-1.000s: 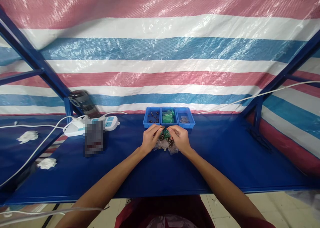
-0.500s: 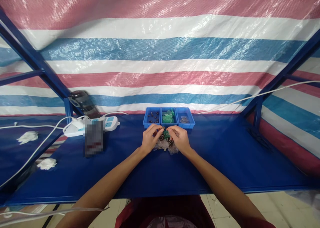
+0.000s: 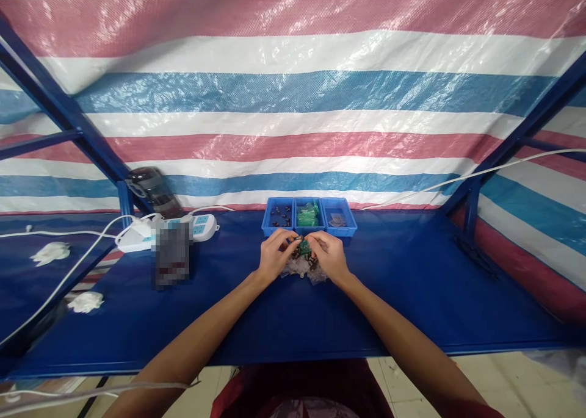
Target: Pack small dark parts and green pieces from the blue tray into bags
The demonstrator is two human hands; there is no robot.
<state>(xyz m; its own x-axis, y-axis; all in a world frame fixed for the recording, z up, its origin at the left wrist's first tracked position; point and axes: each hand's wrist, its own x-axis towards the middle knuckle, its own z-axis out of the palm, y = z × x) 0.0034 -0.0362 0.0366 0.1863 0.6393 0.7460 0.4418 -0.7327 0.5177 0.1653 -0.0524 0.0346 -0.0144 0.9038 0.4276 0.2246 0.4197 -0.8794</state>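
My left hand (image 3: 276, 253) is closed in a pinch, with a small dark piece (image 3: 298, 238) showing at its fingertips. Close beside it, my right hand (image 3: 330, 254) also has thumb and finger together; what it grips is too small to make out. Between and below both hands lies a mixed pile (image 3: 302, 265) of clear plastic bags, small dark parts and green pieces. Just beyond the hands stand three joined blue bins: the left bin (image 3: 264, 226) has small dark parts, the middle bin (image 3: 309, 229) green packets, the right bin (image 3: 350, 229) flat greyish pieces.
On the left of the blue table (image 3: 412, 284) are a white power strip (image 3: 208, 226) with cables, a blurred dark object (image 3: 172, 256) and a dark bottle (image 3: 158, 192). Crumpled white tissues (image 3: 86, 301) lie farther left. A striped sheet (image 3: 293, 122) hangs behind.
The small dark piece at my left fingertips shows more clearly now. Both hands have stayed almost in place over the pile.
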